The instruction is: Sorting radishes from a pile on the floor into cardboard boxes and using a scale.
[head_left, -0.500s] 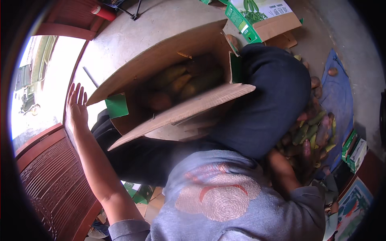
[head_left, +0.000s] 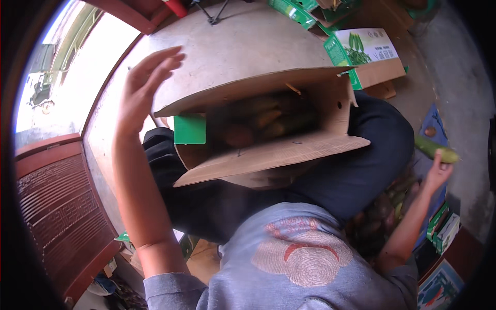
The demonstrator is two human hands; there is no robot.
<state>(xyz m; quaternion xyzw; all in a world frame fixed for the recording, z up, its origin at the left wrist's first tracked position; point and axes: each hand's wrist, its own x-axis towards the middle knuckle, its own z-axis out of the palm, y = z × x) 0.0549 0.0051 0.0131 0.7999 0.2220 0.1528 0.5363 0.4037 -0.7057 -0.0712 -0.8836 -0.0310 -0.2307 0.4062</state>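
A long green cucumber [head_left: 428, 146] is gripped by my right hand [head_left: 438, 173], out to the right beyond my knee. My left hand [head_left: 146, 85] is raised beyond the left end of an open cardboard box [head_left: 268, 161], its fingers stretched out and holding nothing. The box lies between my bent legs with its flaps spread. Inside, in shadow, are several green and yellowish vegetables [head_left: 268, 118] and a rounder brownish one [head_left: 238, 135]. By my right thigh a heap of mixed vegetables [head_left: 380, 212] is partly hidden by my leg and arm.
A green and white carton [head_left: 369, 51] stands beyond my right knee, with more green boxes [head_left: 294, 13] behind it. A blue sheet [head_left: 433, 121] bearing a small round brown item lies at the right. A carved red-brown wooden panel [head_left: 64, 206] borders the left side.
My right hand has come up from the vegetable heap, where my leg hid it, and now holds the cucumber out to the right. My left hand has risen, and the view has shifted.
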